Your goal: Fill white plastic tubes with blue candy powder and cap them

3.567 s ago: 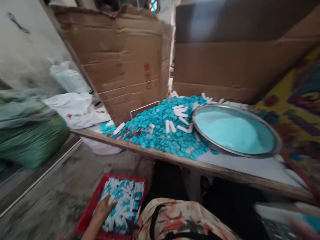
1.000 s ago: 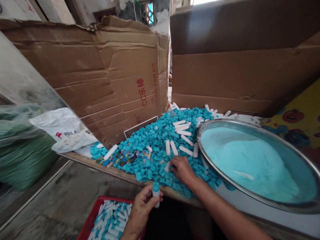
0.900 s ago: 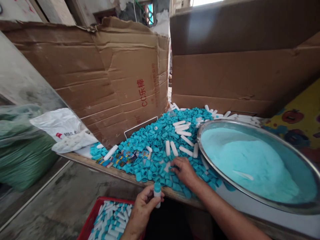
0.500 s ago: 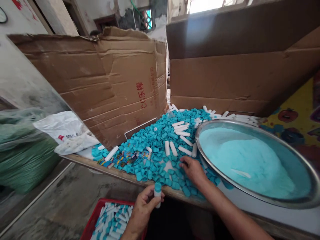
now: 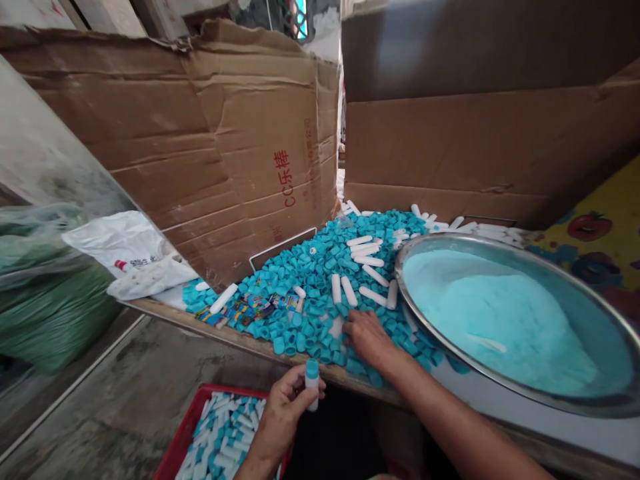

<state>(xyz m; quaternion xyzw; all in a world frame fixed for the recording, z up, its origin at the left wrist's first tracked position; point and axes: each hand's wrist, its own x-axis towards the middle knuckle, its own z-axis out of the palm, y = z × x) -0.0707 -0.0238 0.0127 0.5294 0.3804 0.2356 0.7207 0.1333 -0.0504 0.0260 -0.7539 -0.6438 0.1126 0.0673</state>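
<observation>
My left hand (image 5: pixel 285 408) is closed round a small white tube with a teal cap (image 5: pixel 312 385), held upright just off the table's front edge. Over the heap of loose teal caps (image 5: pixel 295 327) is my right hand (image 5: pixel 367 337), its fingers bent down among them. Its fingertips are partly hidden, so what they pinch does not show. Several white tubes (image 5: pixel 372 296) lie on the caps just beyond that hand.
A wide steel basin (image 5: pixel 407 293) of pale blue powder (image 5: pixel 520 327) stands on the right. Below the table, a red crate (image 5: pixel 183 433) holds capped tubes. Cardboard sheets (image 5: pixel 260 147) wall the back. Printed wrappers (image 5: pixel 260 308) and a white sack (image 5: pixel 125 243) lie left.
My right hand has shifted a little left over the caps, its fingers lower among them. My left hand keeps the capped tube almost in place. The camera view has tilted slightly down.
</observation>
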